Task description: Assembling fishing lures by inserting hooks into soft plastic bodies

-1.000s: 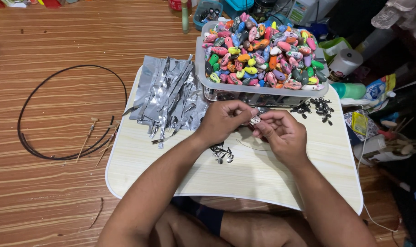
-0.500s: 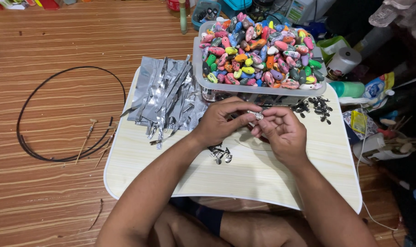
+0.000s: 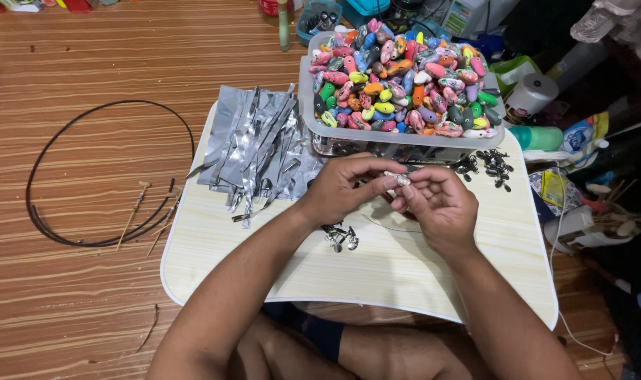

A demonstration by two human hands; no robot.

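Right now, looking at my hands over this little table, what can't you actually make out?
- Small silvery piece, head view: too small, and pinched between left hand and right hand fingertips; its kind is unclear.
- Clear tub: the heap of coloured beads hides its lower contents.
- Dark metal bits: too small to identify.
- Table near edge: covered by both forearms.

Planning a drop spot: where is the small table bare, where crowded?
Bare: near edge of the table, below the metal clips, and its right side under the dark hooks. Crowded: silver strips, bead tub, both hands.
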